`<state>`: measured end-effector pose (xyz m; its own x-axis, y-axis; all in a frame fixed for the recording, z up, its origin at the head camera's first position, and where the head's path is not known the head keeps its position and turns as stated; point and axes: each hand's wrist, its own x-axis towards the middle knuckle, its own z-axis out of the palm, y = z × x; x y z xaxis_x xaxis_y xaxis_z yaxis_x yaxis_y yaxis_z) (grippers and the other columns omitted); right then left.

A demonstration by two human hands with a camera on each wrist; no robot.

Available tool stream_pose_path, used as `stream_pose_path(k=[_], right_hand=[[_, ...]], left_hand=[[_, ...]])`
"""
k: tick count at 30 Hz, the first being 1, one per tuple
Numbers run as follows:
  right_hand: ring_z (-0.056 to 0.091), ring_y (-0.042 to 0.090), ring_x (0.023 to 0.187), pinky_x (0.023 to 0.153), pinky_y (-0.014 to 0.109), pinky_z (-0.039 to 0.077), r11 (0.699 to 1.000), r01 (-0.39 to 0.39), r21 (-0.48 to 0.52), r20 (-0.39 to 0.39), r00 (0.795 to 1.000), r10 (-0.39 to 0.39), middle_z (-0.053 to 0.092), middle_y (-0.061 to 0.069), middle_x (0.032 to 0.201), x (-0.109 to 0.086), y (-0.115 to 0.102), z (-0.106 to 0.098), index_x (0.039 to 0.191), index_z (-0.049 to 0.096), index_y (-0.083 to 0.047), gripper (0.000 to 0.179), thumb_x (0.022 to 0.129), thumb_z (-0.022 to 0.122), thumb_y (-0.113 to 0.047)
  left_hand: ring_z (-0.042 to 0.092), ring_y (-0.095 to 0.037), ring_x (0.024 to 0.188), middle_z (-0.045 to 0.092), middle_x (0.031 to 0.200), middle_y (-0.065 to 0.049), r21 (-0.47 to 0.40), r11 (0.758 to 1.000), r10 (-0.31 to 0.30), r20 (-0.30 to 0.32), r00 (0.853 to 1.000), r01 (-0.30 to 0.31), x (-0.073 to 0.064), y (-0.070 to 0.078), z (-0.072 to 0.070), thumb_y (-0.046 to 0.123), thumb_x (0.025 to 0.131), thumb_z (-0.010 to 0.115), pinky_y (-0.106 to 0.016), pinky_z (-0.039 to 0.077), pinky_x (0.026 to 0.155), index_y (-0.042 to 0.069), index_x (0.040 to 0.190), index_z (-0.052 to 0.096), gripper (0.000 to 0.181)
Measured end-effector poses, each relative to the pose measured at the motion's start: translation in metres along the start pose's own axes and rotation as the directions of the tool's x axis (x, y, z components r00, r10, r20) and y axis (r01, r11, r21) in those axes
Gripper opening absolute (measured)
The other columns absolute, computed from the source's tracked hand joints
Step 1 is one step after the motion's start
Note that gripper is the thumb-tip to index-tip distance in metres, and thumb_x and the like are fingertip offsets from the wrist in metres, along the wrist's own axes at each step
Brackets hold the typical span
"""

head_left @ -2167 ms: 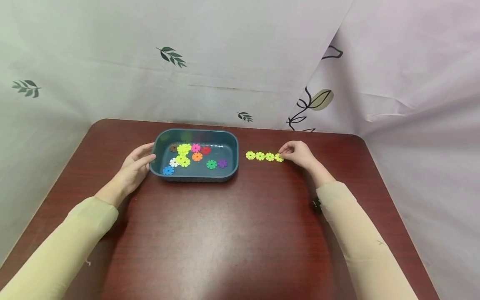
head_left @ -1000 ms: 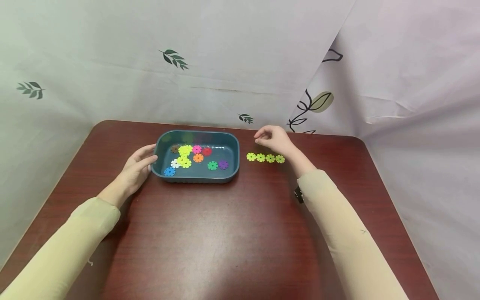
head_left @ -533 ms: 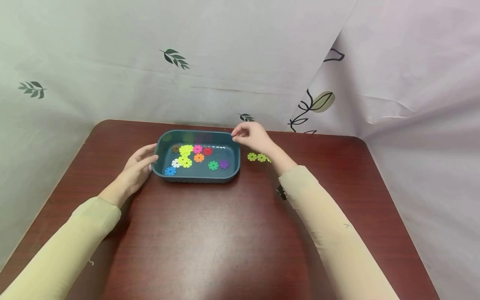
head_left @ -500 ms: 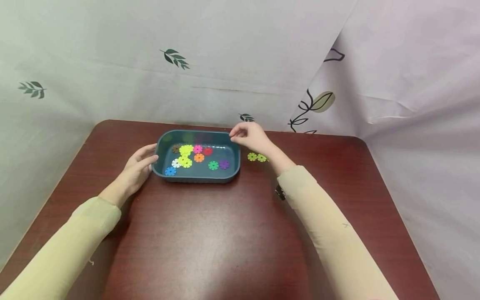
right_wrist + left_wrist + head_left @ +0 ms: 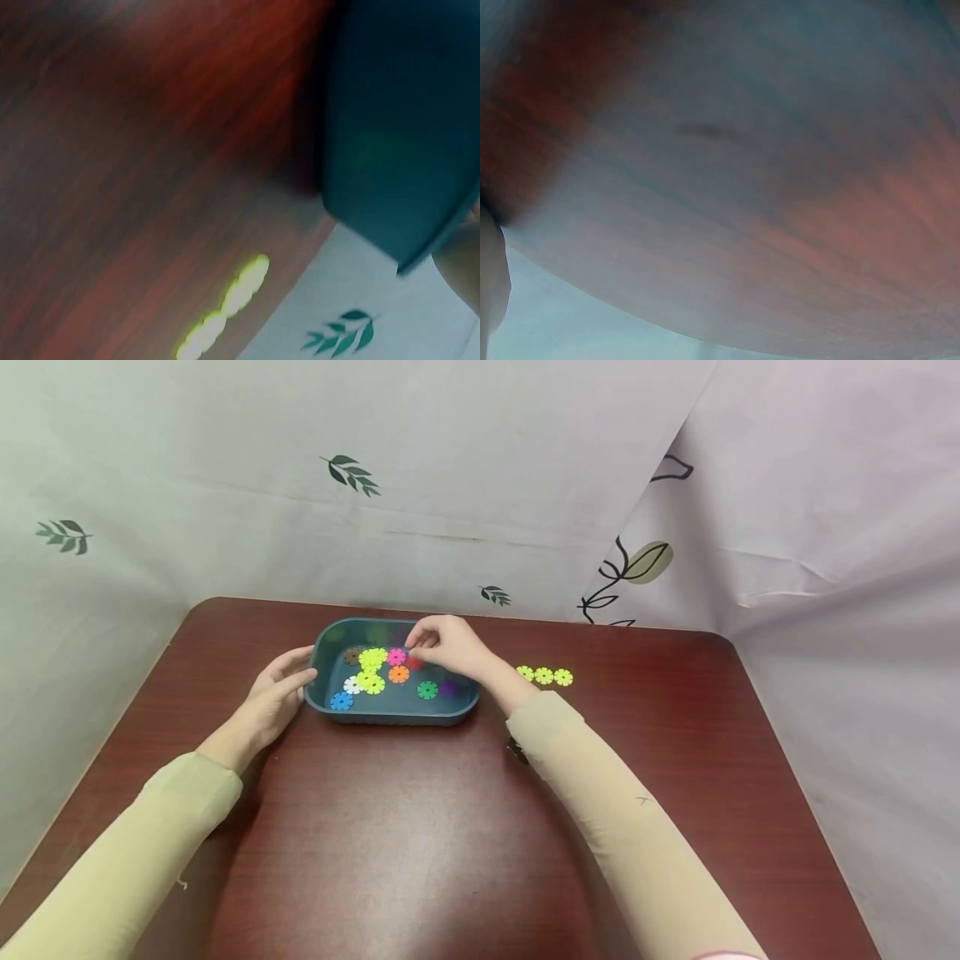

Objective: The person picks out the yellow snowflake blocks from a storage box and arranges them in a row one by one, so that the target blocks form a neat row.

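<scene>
A dark teal plastic tray (image 5: 386, 718) on the table holds notched interlocking discs. Among them are an overlapping cluster of yellow discs (image 5: 371, 682), a pink disc (image 5: 396, 657), an orange disc (image 5: 399, 674) and a green disc (image 5: 427, 690). My left hand (image 5: 266, 706) grips the tray's left end, thumb at the rim and fingers outside. Over the tray's right half hovers my right hand (image 5: 453, 647), fingers loosely bent beside the partly covered red disc (image 5: 416, 665); nothing shows between them. Right of the tray lies a row of yellow discs (image 5: 543, 676), its left end behind my right wrist.
A reddish-brown wooden table (image 5: 360, 827) carries everything. Pale leaf-printed cloth (image 5: 247, 527) hangs behind it and along the sides. In the right wrist view, the tray's outer wall (image 5: 397, 142) and the yellow row (image 5: 240, 292) appear. The left wrist view is mostly blurred.
My right hand has left the right end of the yellow disc row and moved left, over the tray's wall and down among the discs. My left hand stays on the tray.
</scene>
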<state>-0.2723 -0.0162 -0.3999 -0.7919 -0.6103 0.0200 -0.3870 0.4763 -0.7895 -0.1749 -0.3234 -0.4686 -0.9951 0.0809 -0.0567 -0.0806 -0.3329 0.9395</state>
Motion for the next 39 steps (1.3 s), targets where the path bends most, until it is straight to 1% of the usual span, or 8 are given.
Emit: stream_pose_path(k=[7,11,16,22,26,29,36,39], right_hand=[[0.072,0.019,0.094,0.086,0.025,0.059,1.0,0.015,0.024,0.063,0.998,-0.017,0.078,0.011,0.107,0.007,-0.006,0.019,0.109,0.077,-0.002,0.012,0.1,0.075,-0.009],[0.072,0.02,0.097,0.085,0.022,0.058,1.0,0.02,0.012,0.092,0.996,-0.021,0.077,0.012,0.108,0.011,-0.008,0.029,0.111,0.076,-0.001,0.014,0.1,0.074,-0.008],[0.072,0.021,0.097,0.081,0.021,0.058,0.999,0.033,0.002,0.124,0.992,-0.033,0.076,0.013,0.109,0.016,-0.011,0.039,0.112,0.074,0.0,0.014,0.1,0.073,-0.007],[0.071,0.019,0.092,0.077,0.019,0.057,0.998,0.053,-0.03,0.143,0.989,-0.049,0.076,0.012,0.107,0.022,-0.014,0.045,0.111,0.074,-0.002,0.013,0.1,0.073,-0.007],[0.071,0.018,0.093,0.075,0.019,0.057,0.996,0.059,-0.063,0.164,0.985,-0.048,0.077,0.011,0.108,0.027,-0.015,0.048,0.112,0.074,-0.003,0.013,0.099,0.074,-0.007],[0.071,0.018,0.096,0.075,0.02,0.057,0.996,0.063,-0.07,0.178,0.983,-0.049,0.077,0.011,0.11,0.031,-0.016,0.05,0.113,0.074,-0.004,0.015,0.098,0.075,-0.006],[0.071,0.019,0.105,0.088,0.019,0.056,0.994,0.073,-0.087,0.18,0.982,-0.057,0.076,0.011,0.116,0.036,-0.016,0.057,0.117,0.075,-0.003,0.019,0.098,0.076,-0.006],[0.071,0.019,0.106,0.089,0.017,0.056,0.995,0.059,-0.084,0.173,0.984,-0.044,0.076,0.011,0.117,0.036,-0.016,0.06,0.118,0.075,-0.003,0.021,0.098,0.075,-0.006]], left_hand=[[0.061,-0.001,0.117,0.066,0.127,0.011,0.014,1.0,-0.004,-0.004,1.0,0.004,0.0,0.0,0.0,-0.001,0.107,0.054,-0.013,0.049,0.098,0.023,0.128,0.064,0.034],[0.061,-0.001,0.116,0.067,0.126,0.011,0.005,1.0,0.003,-0.004,1.0,-0.003,0.0,0.0,0.0,-0.002,0.107,0.054,-0.013,0.049,0.099,0.023,0.127,0.065,0.035],[0.06,-0.001,0.117,0.065,0.128,0.012,0.015,1.0,0.0,-0.007,1.0,0.0,0.0,0.0,0.0,-0.002,0.107,0.054,-0.013,0.049,0.099,0.023,0.128,0.064,0.034],[0.061,-0.002,0.115,0.067,0.126,0.011,0.01,1.0,0.0,-0.009,1.0,0.0,0.0,0.0,0.001,-0.002,0.107,0.055,-0.013,0.05,0.097,0.023,0.127,0.065,0.034],[0.062,-0.002,0.114,0.069,0.124,0.012,0.008,1.0,0.002,-0.002,1.0,-0.002,0.0,0.0,0.001,-0.002,0.107,0.055,-0.014,0.05,0.097,0.024,0.126,0.066,0.034],[0.062,-0.002,0.114,0.069,0.124,0.011,0.003,1.0,0.005,-0.001,1.0,-0.005,0.0,0.0,0.001,-0.002,0.107,0.054,-0.014,0.051,0.096,0.023,0.126,0.066,0.034],[0.062,-0.002,0.114,0.069,0.124,0.011,0.01,1.0,0.004,-0.006,1.0,-0.004,0.0,0.0,0.001,-0.002,0.107,0.055,-0.013,0.05,0.097,0.023,0.126,0.065,0.034],[0.061,-0.002,0.115,0.069,0.125,0.011,0.012,1.0,0.006,-0.004,1.0,-0.006,0.0,0.0,0.001,-0.002,0.107,0.055,-0.013,0.05,0.097,0.023,0.127,0.065,0.034]])
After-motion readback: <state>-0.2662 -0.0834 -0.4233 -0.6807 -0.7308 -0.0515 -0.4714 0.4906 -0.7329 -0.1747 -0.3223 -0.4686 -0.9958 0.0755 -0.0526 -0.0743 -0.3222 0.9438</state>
